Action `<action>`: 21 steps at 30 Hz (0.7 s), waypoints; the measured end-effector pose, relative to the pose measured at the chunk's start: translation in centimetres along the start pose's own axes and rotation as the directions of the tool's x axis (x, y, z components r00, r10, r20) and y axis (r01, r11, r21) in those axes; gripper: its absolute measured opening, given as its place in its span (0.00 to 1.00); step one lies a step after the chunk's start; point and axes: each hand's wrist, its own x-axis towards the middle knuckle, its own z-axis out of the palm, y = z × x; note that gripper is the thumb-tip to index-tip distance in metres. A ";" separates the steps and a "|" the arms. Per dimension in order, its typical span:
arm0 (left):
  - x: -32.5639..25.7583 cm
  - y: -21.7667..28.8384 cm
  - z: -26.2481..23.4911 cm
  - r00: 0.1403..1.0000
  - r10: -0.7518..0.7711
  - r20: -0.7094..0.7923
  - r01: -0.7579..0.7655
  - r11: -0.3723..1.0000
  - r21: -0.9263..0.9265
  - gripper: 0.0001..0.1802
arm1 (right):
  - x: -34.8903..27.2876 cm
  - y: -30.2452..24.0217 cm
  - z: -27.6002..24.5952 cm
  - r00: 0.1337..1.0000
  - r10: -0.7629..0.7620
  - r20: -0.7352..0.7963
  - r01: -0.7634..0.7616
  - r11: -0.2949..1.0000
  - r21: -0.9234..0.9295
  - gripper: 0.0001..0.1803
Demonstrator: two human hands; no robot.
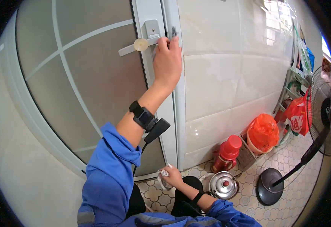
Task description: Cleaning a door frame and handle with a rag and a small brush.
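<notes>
While clutching cloth (166,185) in right hand (174,178), curls left hand (167,66) at right end of slanting handle (127,50), can't tell if pinching.

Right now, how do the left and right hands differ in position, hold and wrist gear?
Position: the left hand is raised at the door handle; the right hand is low, above the floor tiles.
Hold: the right hand holds a crumpled whitish wad; whether the left hand holds anything is unclear.
Gear: the left forearm wears a bulky black device, the right a slim black band.
Shared: both are bare.
</notes>
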 end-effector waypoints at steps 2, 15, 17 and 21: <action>0.8 0.0 0.2 0.996 0.016 -0.089 -0.024 0.996 -0.088 0.19 | -0.3 0.2 0.0 1.000 -0.006 0.024 0.008 0.998 -0.064 0.13; 0.9 0.2 1.9 0.975 -0.189 0.116 0.183 0.981 0.066 0.22 | -1.0 0.6 -0.1 0.976 0.016 0.215 0.028 0.980 -0.199 0.16; 1.6 0.4 1.9 0.980 -0.183 0.080 0.180 0.983 0.047 0.22 | -1.0 0.4 -0.2 0.983 -0.002 0.185 0.039 0.981 -0.192 0.15; 3.7 0.6 1.6 0.975 -0.207 0.081 0.204 0.978 0.043 0.22 | -1.1 0.5 -0.1 0.984 -0.043 0.175 0.074 0.982 -0.174 0.15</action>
